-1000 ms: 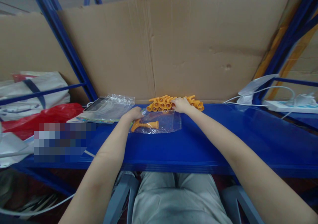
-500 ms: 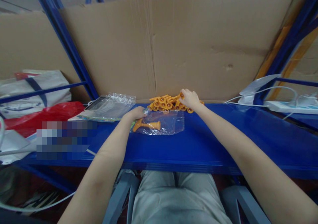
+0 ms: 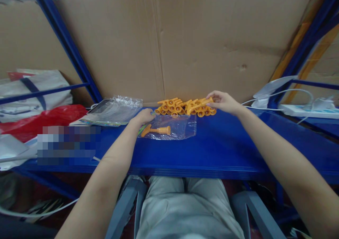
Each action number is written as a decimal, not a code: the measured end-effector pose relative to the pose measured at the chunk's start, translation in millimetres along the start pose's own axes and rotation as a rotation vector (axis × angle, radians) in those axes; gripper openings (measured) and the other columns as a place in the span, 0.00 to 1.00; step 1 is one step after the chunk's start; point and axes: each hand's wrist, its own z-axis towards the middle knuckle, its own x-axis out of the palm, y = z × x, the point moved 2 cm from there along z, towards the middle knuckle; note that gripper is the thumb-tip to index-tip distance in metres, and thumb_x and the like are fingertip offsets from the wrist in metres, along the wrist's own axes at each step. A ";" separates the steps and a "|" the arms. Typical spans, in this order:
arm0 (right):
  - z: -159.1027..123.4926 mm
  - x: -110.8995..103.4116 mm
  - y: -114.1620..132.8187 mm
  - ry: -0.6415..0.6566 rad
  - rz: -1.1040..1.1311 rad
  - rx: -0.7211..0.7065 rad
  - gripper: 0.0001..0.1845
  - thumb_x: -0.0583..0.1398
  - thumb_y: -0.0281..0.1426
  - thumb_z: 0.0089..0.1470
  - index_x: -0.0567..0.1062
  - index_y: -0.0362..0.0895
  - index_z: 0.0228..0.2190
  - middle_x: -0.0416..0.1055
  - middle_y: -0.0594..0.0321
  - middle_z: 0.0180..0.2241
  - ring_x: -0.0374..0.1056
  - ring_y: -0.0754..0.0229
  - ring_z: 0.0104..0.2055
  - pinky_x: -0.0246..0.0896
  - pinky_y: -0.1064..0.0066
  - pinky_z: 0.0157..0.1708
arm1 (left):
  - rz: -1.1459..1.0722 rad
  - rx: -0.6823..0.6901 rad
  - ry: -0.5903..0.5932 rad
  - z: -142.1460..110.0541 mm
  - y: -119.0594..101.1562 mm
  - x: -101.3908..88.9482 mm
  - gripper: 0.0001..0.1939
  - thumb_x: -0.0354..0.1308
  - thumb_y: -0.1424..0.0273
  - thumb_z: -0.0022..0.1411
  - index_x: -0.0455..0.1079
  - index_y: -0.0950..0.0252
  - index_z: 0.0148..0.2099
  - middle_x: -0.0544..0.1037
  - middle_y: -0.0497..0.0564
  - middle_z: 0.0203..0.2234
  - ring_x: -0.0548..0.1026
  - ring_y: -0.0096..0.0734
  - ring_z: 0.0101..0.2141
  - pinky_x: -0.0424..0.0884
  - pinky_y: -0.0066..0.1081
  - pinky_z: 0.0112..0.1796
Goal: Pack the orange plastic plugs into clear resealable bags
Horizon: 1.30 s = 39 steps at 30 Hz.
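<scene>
My left hand (image 3: 144, 116) is closed on the upper left edge of a clear plastic bag (image 3: 182, 129) lying flat on the blue shelf. Inside the bag is one orange plastic piece (image 3: 159, 130), with a curved crosspiece, a ribbed shaft and a wide round end. Something green and printed shows near the bag's left end. Behind the bag lies a pile of similar orange pieces (image 3: 172, 108), their hollow round ends facing me. My right hand (image 3: 221, 101) pinches one orange piece (image 3: 200, 104) by its round end, just over the pile's right part.
Clear plastic bags (image 3: 113, 110) are stacked on the left. Further left lie a red plastic bag (image 3: 53, 119) and a white cloth bag (image 3: 53, 87). A cardboard sheet (image 3: 198, 48) stands behind. A white power strip (image 3: 304, 111) with cables is at the right.
My right hand has left the middle of the pile with one orange piece and moved right. My left hand still holds the bag's edge. The view has tilted slightly.
</scene>
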 end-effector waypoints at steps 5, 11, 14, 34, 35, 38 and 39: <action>-3.8 -2.9 8.3 0.036 0.085 0.051 0.18 0.70 0.34 0.37 0.71 0.44 0.31 0.72 0.62 0.30 0.69 0.62 0.32 0.67 0.69 0.33 | -0.067 -0.065 -0.113 -1.3 3.2 -2.1 0.22 0.53 0.61 0.59 0.73 0.66 0.51 0.79 0.58 0.42 0.76 0.43 0.44 0.70 0.29 0.40; -4.4 -3.1 1.9 0.079 0.114 0.138 0.14 0.69 0.30 0.38 0.71 0.43 0.29 0.72 0.64 0.26 0.69 0.65 0.27 0.67 0.71 0.29 | -0.033 -0.114 -0.176 -8.2 -2.4 -13.3 0.18 0.51 0.65 0.60 0.74 0.65 0.49 0.79 0.58 0.44 0.75 0.44 0.45 0.70 0.30 0.41; -5.8 -0.6 0.1 0.156 0.155 0.198 0.13 0.68 0.29 0.39 0.71 0.43 0.29 0.73 0.64 0.26 0.69 0.65 0.25 0.67 0.73 0.26 | -0.026 -0.137 -0.183 -10.1 -4.1 -17.0 0.18 0.50 0.66 0.60 0.76 0.64 0.46 0.79 0.59 0.43 0.75 0.44 0.46 0.70 0.30 0.41; -22.6 104.0 -15.5 0.113 0.515 0.381 0.11 0.67 0.23 0.42 0.70 0.42 0.28 0.76 0.61 0.33 0.73 0.66 0.34 0.71 0.68 0.44 | -0.084 -0.090 0.294 -9.8 -12.9 -0.2 0.16 0.51 0.69 0.59 0.76 0.73 0.41 0.79 0.62 0.28 0.77 0.36 0.22 0.71 0.29 0.25; -23.5 106.8 -14.9 0.118 0.506 0.376 0.10 0.67 0.23 0.43 0.70 0.42 0.28 0.76 0.61 0.34 0.73 0.66 0.35 0.70 0.68 0.45 | -0.095 -0.085 0.292 -10.3 -13.3 0.0 0.16 0.50 0.69 0.60 0.75 0.72 0.42 0.79 0.61 0.28 0.76 0.35 0.22 0.70 0.28 0.25; -23.4 109.5 -16.0 0.152 0.383 0.302 0.11 0.67 0.25 0.44 0.72 0.42 0.32 0.77 0.58 0.36 0.73 0.63 0.36 0.69 0.64 0.46 | -0.138 -0.049 0.300 -11.0 -14.3 0.6 0.17 0.49 0.70 0.60 0.72 0.70 0.48 0.79 0.57 0.28 0.75 0.32 0.21 0.69 0.27 0.24; -22.9 108.8 -17.3 0.168 0.310 0.260 0.12 0.67 0.26 0.45 0.73 0.42 0.34 0.77 0.58 0.36 0.73 0.62 0.37 0.69 0.63 0.46 | -0.153 -0.033 0.310 -10.9 -14.7 1.0 0.17 0.48 0.70 0.60 0.71 0.69 0.49 0.78 0.56 0.28 0.74 0.31 0.20 0.69 0.26 0.24</action>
